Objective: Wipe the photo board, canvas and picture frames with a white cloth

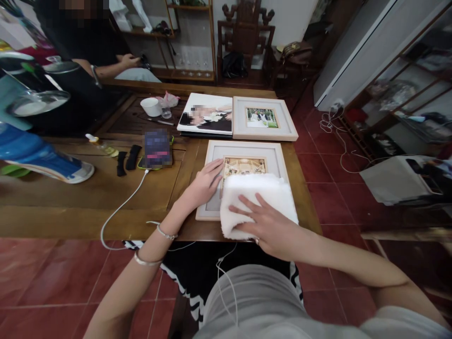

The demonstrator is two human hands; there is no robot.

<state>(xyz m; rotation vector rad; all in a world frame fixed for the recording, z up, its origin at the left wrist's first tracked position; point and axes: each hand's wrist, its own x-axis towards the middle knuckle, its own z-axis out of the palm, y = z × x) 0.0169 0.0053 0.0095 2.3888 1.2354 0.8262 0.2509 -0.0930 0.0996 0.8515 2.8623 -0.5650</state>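
A picture frame (276, 165) with a pale wooden border and a small printed photo lies flat at the table's front edge. My left hand (206, 181) rests on its left side, fingers stretched out and holding nothing. Over the frame's lower right part lies a folded, fluffy white cloth (259, 188), which hides that corner and some of the photo. My right hand (270, 226) grips the cloth from above with fingers spread over it, pressing it against the frame.
Behind lie a second framed photo (289, 125) and a photo album (206, 101). To the left are a phone (157, 148) on a white cable, a small dropper bottle (102, 145), a white cup (150, 107) and a blue bottle pack (38, 153). Another person (102, 70) sits across the table.
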